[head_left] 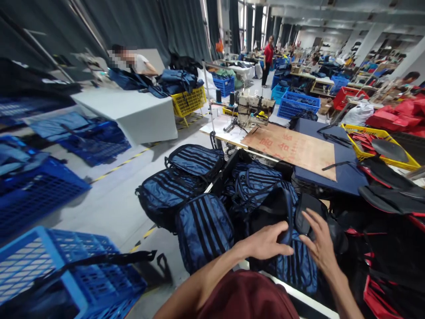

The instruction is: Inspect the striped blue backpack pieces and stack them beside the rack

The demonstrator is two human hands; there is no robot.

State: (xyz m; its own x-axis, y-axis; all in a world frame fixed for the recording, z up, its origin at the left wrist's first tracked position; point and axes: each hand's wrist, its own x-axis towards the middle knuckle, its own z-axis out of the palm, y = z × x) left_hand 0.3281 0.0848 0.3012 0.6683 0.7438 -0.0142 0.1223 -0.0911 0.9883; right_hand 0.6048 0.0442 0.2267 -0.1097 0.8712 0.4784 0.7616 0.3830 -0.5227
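Observation:
My left hand (268, 241) is over a pile of bags, thumb and fingers apart, beside the dark edge of an opened black and blue bag (274, 208). To its right, my right hand (319, 239) has its fingers spread in front of a black rounded panel (312, 208); whether the fingertips touch it I cannot tell. Below and between the hands lies a blue backpack (295, 266) with black stripes. Another striped blue backpack (206, 228) leans at the left of the pile, and more blue backpacks (259, 177) lie behind.
A sewing machine (254, 108) stands beyond the pile, beside a brown board (292, 148) on a table. Blue crates (83, 270) stand at the left. Black and red pieces (392, 248) are heaped at the right. Other people work farther back; one person in red (268, 55) stands in the aisle.

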